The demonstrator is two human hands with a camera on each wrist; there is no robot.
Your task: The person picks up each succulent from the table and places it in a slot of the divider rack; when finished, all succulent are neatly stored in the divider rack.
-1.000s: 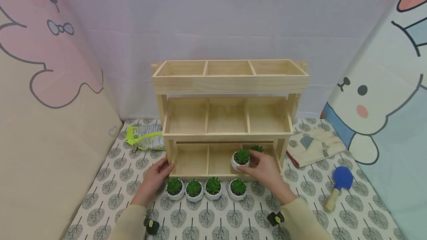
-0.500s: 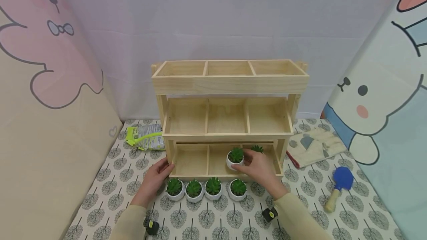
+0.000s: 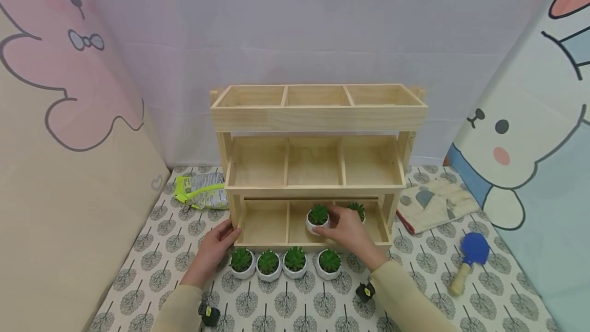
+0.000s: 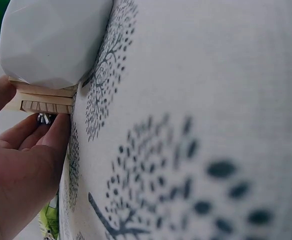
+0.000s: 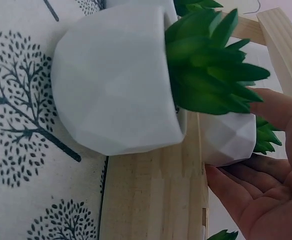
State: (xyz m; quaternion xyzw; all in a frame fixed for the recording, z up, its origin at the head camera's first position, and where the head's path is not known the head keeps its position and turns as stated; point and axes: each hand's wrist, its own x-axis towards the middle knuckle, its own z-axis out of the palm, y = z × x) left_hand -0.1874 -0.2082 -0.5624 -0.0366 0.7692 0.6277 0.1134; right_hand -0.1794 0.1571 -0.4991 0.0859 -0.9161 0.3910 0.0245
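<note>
The right hand and the potted succulent it carries have slid leftward since a second ago, along the bottom tier of the wooden shelf. From here I see thumb and fingers curled round the white pot, narrowed to its width, at the middle compartment low in the centre of the frame. Whether the pot touches the wood beneath, I can't tell.

Lower left of centre, the left hand grips the shelf's bottom left end, thumb on one side of the wood and fingers on the other. Another succulent sits in the compartment to the right, partly behind the right hand. In front of the shelf stand four more potted plants, three close together and one farther right.

A green-and-grey bag lies at the shelf's left; a patterned cloth and a blue trowel lie to the right.
</note>
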